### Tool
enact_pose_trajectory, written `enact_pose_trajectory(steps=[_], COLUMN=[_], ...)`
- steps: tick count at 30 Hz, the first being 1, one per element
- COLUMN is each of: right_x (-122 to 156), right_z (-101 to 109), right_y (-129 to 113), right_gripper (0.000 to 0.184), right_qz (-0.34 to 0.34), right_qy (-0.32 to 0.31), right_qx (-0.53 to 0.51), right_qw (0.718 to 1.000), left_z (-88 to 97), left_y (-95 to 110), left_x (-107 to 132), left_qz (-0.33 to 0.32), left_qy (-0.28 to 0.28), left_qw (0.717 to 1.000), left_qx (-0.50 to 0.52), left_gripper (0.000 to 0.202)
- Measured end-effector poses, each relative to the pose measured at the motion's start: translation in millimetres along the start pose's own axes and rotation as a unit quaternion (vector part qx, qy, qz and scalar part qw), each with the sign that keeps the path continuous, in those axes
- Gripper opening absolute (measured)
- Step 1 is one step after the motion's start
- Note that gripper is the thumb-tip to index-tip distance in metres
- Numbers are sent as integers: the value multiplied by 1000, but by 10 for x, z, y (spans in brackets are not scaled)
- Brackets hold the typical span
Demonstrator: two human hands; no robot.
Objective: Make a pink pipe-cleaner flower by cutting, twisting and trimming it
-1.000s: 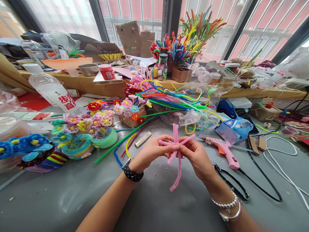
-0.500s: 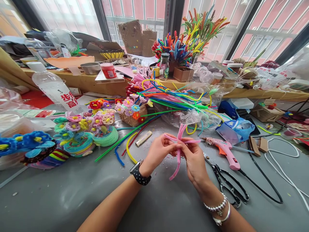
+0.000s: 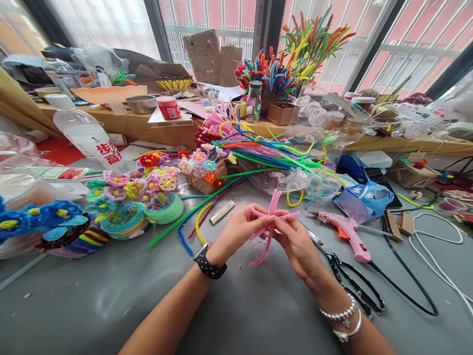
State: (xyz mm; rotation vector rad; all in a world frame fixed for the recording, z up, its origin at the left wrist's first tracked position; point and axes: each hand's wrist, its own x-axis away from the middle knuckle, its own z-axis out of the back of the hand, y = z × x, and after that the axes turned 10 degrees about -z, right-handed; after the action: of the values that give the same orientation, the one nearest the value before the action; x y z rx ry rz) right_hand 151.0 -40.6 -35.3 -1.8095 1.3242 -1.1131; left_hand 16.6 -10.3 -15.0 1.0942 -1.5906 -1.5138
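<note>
Both my hands meet over the grey table (image 3: 92, 305) around a bundle of pink pipe cleaners (image 3: 263, 248). My left hand (image 3: 238, 231), with a black watch on the wrist, pinches the bundle from the left. From the right, my right hand (image 3: 297, 244), with silver bracelets on the wrist, pinches the same crossing point. Short pink ends stick out upward and to the sides, and a longer tail curls down toward me.
A pink glue gun (image 3: 345, 229) and black scissors (image 3: 351, 283) lie right of my hands. A heap of coloured pipe cleaners in plastic (image 3: 269, 158) sits behind. Finished pipe-cleaner flowers (image 3: 148, 192) and a water bottle (image 3: 86, 133) are at left. White and black cords (image 3: 436, 256) trail at right.
The hands have worked the pink bundle: its long tail has swung and shortened, curling toward the left. The view has drifted slightly, and the scissors show more.
</note>
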Motion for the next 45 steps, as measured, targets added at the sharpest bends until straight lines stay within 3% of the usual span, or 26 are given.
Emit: enact_pose_trajectory(steps=[5, 8, 12, 15, 23, 33, 40, 45], right_x=[21, 27, 31, 32, 40, 35, -34, -93], right_z=[116, 134, 107, 98, 66, 138, 96, 108], right_y=[-147, -169, -151, -143, -155, -203, -90, -32], right_gripper=[19, 20, 18, 18, 17, 21, 19, 21], right_qz=[-34, -44, -29, -2, 34, 21, 38, 17], right_qy=[-33, -26, -3, 15, 43, 12, 80, 69], right_qx=[55, 93, 76, 89, 88, 153, 63, 39], right_qw=[997, 994, 997, 996, 995, 988, 994, 997], left_z=[116, 70, -12, -32, -46, -50, -78, -83], left_y=[98, 106, 76, 49, 85, 50, -24, 4], left_x=[32, 49, 52, 43, 33, 46, 17, 15], left_qz=[60, 66, 29, 7, 34, 54, 20, -1], left_qy=[-111, -127, -135, -116, -43, -100, -1, 65], left_qw=[992, 990, 989, 990, 997, 993, 1000, 998], left_qx=[19, 4, -59, -78, -55, -12, 15, 25], left_gripper=[25, 26, 34, 30, 29, 24, 28, 26])
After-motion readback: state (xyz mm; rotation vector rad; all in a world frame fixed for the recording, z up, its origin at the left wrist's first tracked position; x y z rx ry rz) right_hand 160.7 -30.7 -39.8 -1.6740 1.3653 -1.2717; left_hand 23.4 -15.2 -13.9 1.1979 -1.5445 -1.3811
